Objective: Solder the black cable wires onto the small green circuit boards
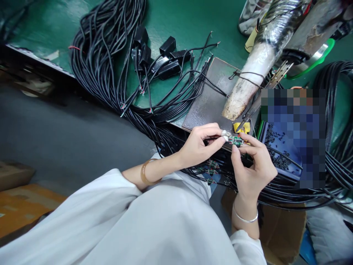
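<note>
Between my two hands is a small green circuit board (pixel 235 141) with thin coloured wires at its ends. My left hand (pixel 202 141), its thumb and forefinger tips wrapped in white, pinches a black cable where its wires meet the board's left end. The thumb and fingers of my right hand (pixel 253 162) close on the board's right side. Just above the board, the tip of a soldering iron (pixel 248 112) points down near a yellow piece (pixel 242 127). Several similar boards on cables (pixel 211 172) hang below my hands.
A large bundle of black cables (pixel 96 55) lies over the green bench (pixel 176 18) and its edge. Black box-shaped parts (pixel 168 46) sit beside it. A brown plate (pixel 201 106) lies under a wrapped tube (pixel 242 92). At right, a blue tray (pixel 295 171) holds small black pieces.
</note>
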The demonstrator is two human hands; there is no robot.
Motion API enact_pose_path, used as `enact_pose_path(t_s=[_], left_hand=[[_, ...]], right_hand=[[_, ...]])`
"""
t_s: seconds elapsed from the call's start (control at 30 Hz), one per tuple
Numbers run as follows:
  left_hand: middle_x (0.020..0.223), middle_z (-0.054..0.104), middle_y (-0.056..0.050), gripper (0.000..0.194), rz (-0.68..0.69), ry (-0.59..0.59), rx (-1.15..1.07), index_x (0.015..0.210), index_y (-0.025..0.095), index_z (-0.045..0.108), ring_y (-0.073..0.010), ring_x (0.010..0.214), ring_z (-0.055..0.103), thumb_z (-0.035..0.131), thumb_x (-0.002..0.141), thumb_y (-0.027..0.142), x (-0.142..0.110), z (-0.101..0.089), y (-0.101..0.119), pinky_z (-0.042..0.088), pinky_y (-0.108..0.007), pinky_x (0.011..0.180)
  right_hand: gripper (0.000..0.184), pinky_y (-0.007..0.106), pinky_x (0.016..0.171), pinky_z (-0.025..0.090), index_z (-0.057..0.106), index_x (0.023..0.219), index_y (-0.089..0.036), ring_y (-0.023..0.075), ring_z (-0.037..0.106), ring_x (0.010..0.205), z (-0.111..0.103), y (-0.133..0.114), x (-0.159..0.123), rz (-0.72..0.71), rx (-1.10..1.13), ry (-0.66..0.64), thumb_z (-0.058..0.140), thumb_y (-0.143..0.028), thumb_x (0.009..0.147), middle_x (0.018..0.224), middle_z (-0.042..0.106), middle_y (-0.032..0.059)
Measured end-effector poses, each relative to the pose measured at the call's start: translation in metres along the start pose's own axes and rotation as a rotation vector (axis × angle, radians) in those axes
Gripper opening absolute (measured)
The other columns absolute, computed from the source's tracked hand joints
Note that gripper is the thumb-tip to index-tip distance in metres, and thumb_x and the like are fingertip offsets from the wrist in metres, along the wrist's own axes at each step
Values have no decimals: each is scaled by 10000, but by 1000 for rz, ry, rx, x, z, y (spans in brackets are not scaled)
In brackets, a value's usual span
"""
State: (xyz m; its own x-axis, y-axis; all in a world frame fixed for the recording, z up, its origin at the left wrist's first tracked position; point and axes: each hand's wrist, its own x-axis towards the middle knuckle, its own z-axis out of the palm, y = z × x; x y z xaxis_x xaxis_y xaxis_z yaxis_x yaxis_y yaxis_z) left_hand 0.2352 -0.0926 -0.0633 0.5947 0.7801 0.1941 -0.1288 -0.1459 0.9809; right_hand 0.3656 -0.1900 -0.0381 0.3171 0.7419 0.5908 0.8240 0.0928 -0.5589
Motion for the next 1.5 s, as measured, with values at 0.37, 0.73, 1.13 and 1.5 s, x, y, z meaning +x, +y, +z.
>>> enact_pose_path(t_s=[0.37, 0.73, 1.13, 1.5], left_hand=[[633, 484, 26, 130, -3, 74, -7, 703, 121, 679, -41, 527, 378, 638, 821, 159, 13, 3, 9, 287, -174, 447], [681, 537, 19, 101, 77, 98, 58, 741, 126, 653, -30, 520, 373, 614, 833, 139, 14, 7, 8, 288, -158, 444], [634, 472, 42, 101, 160, 159, 132, 728, 132, 619, -32, 505, 366, 611, 828, 123, 16, 12, 7, 303, -181, 480], [624, 456, 36, 120, 157, 122, 225, 713, 139, 631, -48, 522, 372, 612, 831, 149, 14, 6, 9, 304, -205, 500]], right_hand=[[125, 352, 899, 592, 629, 813, -201, 178, 728, 976, 1, -3, 8, 28, 14, -9, 733, -134, 830, 991, 747, 32], [108, 343, 883, 598, 640, 822, -202, 172, 724, 958, 0, -2, 14, 22, -21, -14, 735, -152, 838, 1010, 746, 36], [120, 352, 877, 606, 644, 810, -196, 180, 729, 955, 0, -2, 16, 27, -26, 1, 752, -144, 822, 1011, 747, 37], [126, 346, 868, 616, 634, 814, -204, 193, 744, 963, -3, -9, 16, 18, -6, -15, 731, -124, 830, 1002, 756, 35]])
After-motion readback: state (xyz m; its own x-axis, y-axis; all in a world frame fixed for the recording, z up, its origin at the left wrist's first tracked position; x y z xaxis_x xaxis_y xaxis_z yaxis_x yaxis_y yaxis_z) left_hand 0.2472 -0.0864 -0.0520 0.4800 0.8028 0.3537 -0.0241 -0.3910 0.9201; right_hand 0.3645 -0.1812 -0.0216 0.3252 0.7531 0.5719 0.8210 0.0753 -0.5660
